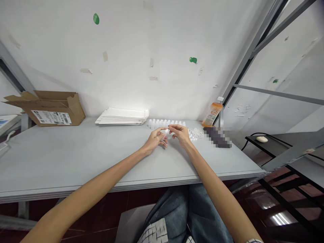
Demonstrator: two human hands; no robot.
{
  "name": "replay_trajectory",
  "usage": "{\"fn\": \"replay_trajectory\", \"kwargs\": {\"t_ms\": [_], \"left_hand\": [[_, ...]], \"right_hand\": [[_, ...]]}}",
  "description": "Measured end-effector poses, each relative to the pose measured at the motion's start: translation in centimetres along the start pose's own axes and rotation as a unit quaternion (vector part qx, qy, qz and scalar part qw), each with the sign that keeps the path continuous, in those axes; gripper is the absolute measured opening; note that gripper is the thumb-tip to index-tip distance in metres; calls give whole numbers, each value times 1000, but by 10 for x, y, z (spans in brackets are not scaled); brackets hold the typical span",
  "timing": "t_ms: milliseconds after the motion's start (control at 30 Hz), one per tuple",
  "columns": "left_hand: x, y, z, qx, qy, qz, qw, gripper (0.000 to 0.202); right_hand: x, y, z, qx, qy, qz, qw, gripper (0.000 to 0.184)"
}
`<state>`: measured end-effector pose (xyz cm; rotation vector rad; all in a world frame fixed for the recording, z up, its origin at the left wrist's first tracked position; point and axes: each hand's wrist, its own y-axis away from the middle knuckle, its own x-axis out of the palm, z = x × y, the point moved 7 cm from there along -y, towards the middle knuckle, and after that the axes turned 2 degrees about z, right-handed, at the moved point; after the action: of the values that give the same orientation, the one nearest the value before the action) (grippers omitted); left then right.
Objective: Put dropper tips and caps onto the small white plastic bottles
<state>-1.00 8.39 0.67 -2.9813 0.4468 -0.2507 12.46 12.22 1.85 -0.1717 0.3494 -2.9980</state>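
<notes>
Left hand [155, 139] has a small bottle [166, 132] pinched, tilted. Right hand [180, 133] narrowed to a fingertip pinch at its top; can't tell if a part's in it. So that one looks mid-work. Standing bottles [153, 124] in rows at 12 o'clock, just beyond; can't tell if finished. Loose white bits [195, 133] at 3, plenty unused. White stack [123, 116] at 10, drink bottle [212, 114] at 2.
</notes>
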Motion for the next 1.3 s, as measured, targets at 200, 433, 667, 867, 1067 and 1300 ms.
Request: {"fn": "replay_trajectory", "kwargs": {"t_ms": [200,433,667,867,1067,1300], "left_hand": [[0,-1,1,11,-21,8,1000,35],[1,-2,2,15,-33,2,999,34],[2,-1,7,20,-24,-2,1000,31],[2,0,10,18,-15,-11,1000,26],[-1,-4,16,21,-8,-24,999,30],[2,-1,5,29,-13,-2,999,36]], "right_hand": [[1,1,3,-12,11,17,1000,25],[1,2,5,-20,15,25,999,26],[0,0,3,-26,41,29,998,25],[2,1,1,-13,49,32,998,26],[5,2,-3,7,38,20,999,27],[0,2,0,25,13,46,999,26]]}}
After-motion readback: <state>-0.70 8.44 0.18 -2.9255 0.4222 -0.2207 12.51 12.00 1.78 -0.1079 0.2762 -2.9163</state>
